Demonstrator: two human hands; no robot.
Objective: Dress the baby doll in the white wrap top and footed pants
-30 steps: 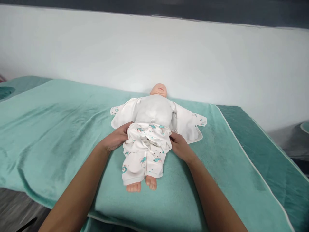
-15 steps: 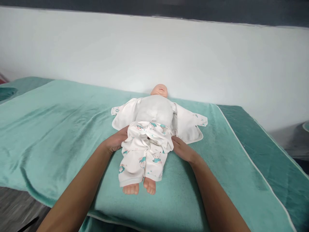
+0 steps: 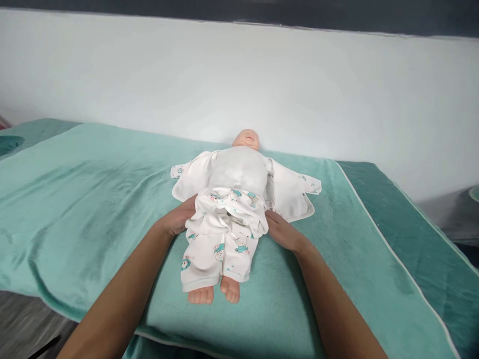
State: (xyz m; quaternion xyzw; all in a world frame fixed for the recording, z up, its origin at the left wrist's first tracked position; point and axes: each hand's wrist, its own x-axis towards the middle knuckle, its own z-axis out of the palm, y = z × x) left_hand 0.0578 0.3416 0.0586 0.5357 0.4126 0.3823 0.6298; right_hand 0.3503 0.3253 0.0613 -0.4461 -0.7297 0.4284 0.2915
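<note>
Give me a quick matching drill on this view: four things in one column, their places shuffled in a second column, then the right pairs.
Things:
1. left hand
2. right hand
3. doll's feet
4. doll's head

Places:
A. bare, nearest the camera
B. close to the white wall
C. at the waist of the trousers, picture-left side
D. at the trousers' waist, picture-right side

Pairs: 1-C, 2-D, 3-A, 4-B

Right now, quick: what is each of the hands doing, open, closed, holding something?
Left hand: closed on the printed trousers at the waist of the doll.
Right hand: closed on the printed trousers, other side; fingertips hidden.
</note>
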